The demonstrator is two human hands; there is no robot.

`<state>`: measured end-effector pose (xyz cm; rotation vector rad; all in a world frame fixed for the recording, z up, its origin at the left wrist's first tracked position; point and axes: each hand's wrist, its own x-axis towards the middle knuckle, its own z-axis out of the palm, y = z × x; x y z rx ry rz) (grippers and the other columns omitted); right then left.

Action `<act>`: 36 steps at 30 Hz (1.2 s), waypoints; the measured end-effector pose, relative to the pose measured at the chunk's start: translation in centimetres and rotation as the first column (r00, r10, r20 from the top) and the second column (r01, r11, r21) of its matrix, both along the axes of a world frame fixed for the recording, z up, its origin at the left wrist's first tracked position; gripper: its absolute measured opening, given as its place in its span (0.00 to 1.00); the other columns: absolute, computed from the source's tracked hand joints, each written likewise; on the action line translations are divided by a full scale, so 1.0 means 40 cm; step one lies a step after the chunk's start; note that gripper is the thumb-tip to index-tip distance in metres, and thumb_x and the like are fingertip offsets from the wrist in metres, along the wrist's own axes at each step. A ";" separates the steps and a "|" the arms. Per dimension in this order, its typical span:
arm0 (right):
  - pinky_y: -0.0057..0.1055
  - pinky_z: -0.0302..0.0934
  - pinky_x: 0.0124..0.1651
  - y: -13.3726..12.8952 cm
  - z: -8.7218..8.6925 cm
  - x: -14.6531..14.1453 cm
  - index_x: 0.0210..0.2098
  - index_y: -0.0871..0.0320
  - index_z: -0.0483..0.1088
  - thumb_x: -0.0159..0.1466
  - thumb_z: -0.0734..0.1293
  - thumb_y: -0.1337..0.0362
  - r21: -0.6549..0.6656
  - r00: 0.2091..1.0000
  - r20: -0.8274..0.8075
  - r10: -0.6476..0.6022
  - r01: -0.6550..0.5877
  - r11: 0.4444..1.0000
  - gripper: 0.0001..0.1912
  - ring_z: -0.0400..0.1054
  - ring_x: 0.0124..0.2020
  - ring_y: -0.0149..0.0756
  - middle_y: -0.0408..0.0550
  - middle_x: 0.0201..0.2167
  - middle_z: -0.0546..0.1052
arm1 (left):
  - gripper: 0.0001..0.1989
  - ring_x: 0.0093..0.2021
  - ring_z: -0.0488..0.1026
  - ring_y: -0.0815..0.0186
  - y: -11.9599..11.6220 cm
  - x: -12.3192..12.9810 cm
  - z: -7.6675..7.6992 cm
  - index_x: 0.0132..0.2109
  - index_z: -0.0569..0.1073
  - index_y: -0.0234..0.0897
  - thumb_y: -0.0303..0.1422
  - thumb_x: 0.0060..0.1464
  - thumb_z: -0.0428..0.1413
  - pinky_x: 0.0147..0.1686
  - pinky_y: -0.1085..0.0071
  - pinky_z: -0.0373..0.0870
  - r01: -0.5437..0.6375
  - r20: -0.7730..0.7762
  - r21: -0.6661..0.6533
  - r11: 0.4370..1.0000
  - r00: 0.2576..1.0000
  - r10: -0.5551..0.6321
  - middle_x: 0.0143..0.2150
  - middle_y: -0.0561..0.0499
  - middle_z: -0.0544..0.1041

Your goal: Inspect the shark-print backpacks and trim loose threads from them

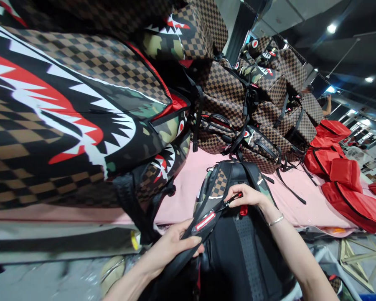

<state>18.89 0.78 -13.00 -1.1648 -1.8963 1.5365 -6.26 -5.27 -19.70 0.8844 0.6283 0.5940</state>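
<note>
A black backpack (235,246) lies back-panel up in front of me, partly on the pink-covered table. My left hand (180,242) grips its black shoulder strap (214,211) just below a red and white label (204,221). Higher on the same strap, my right hand (242,196) pinches a small dark piece near the strap's upper part; its exact shape is too small to tell. A small red tag (243,210) hangs below my right fingers. Brown checks and camouflage show along the backpack's side.
Checkered backpacks with shark-mouth prints (65,104) are piled at the left, and more (228,92) behind. Red bags (347,200) lie at the right on the pink table cover (181,194). Farther back, a person's raised arm (327,106) shows.
</note>
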 end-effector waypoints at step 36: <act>0.33 0.61 0.43 -0.048 0.004 -0.040 0.35 0.59 0.74 0.52 0.72 0.56 0.340 0.991 -0.015 -0.130 0.127 0.932 0.15 0.68 0.36 0.34 0.47 0.33 0.74 | 0.21 0.23 0.68 0.69 -0.009 0.002 0.024 0.43 0.66 0.33 0.35 0.44 0.61 0.24 0.75 0.63 -0.064 0.088 -0.019 0.998 0.994 0.065 0.24 0.50 0.75</act>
